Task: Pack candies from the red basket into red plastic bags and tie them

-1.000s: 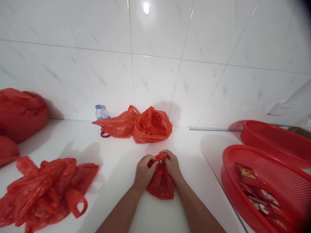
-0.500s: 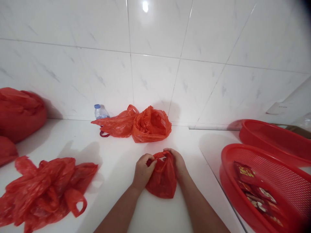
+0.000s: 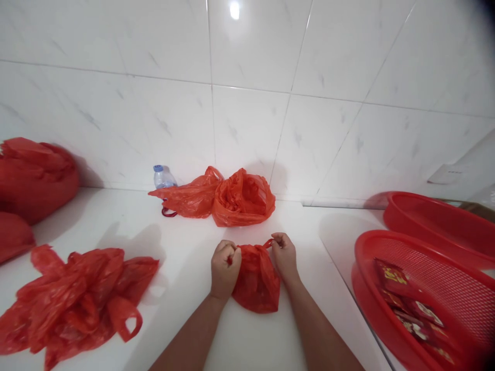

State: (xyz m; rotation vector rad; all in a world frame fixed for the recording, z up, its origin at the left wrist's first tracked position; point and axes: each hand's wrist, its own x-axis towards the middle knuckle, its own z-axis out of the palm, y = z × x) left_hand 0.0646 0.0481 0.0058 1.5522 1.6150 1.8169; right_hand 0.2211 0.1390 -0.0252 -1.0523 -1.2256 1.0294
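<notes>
The small red bag (image 3: 256, 288) is left of the mesh basket (image 3: 456, 288), stretched between two hands: the left hand (image 3: 225, 270) is closed on one top corner, the right hand (image 3: 285, 257) pinches a thin loop at the other. Packets (image 3: 394, 275) lie inside the basket; crumpled bags (image 3: 88, 288) lie far left of it.

The left hand (image 3: 225, 270) I see is bare and broad across the back, the right hand (image 3: 286, 259) bare and much alike; both forearms (image 3: 195, 330) are uncovered too, smooth in outline, slimmer at the wrists, thickening further up; fingernails blur at this distance.
</notes>
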